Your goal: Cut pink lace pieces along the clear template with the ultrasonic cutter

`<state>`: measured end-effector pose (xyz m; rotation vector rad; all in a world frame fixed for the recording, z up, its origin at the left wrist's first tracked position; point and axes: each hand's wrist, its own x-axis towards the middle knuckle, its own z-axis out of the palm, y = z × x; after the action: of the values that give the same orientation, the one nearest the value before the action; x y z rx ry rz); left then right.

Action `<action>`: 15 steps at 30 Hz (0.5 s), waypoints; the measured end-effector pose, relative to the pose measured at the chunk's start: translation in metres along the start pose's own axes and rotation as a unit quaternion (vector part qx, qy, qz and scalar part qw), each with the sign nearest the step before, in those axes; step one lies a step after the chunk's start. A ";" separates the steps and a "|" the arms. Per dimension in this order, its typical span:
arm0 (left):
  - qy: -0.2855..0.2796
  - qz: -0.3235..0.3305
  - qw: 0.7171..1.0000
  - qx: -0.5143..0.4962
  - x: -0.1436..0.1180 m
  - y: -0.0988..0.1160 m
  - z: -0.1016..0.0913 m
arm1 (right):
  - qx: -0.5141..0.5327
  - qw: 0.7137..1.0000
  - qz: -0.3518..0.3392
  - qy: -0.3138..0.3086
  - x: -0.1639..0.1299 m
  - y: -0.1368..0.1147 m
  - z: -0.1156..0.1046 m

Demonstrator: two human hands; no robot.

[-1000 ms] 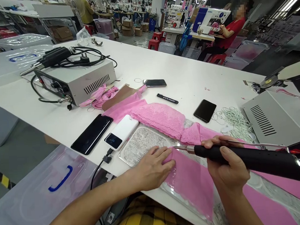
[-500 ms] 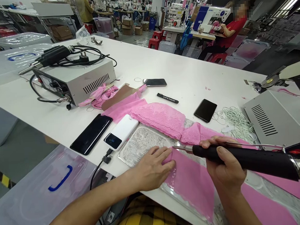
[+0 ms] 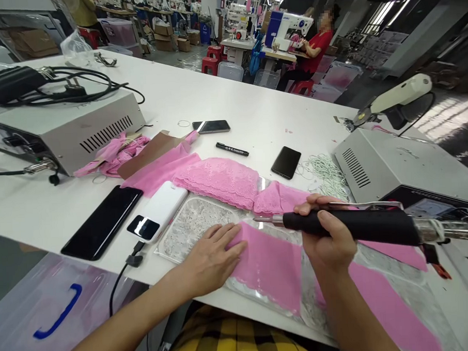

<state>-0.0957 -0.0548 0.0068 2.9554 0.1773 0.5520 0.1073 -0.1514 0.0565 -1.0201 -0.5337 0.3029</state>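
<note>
Across the white table, the left hand lies flat on pink lace over a clear plate; the right hand grips a black cutting tool, tip at the lace's far edge. Most lace looks uncut.

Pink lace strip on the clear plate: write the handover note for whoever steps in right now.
Left hand: flat, palm down, pressing the pink lace strip onto the clear plate.
Right hand: closed around the black-handled tool, whose metal tip lies at the strip's upper edge, near the left fingertips.
Nearby: a folded pink lace piece behind the plate, a white power bank and a black phone left of it, and a grey control box to the right.
Done: strip laid flat and held down.
Left: no cut or seal line can be made out on the strip, so progress along the edge cannot be told.
</note>
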 end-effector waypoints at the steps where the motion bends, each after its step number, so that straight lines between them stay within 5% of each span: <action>1: -0.002 0.002 1.000 0.002 0.000 0.000 -0.001 | -0.007 1.000 -0.006 0.008 0.001 -0.005 -0.006; 10: 0.006 0.019 1.000 -0.007 -0.002 -0.002 -0.001 | -0.068 0.996 -0.007 0.059 -0.006 -0.031 -0.067; 15: 0.007 0.052 0.998 -0.018 0.010 0.018 0.004 | -0.089 0.992 -0.040 0.078 -0.005 -0.043 -0.086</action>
<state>-0.0833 -0.0711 0.0094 2.9394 0.0146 0.5830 0.1502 -0.2375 0.0566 -1.1815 -0.4638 0.1044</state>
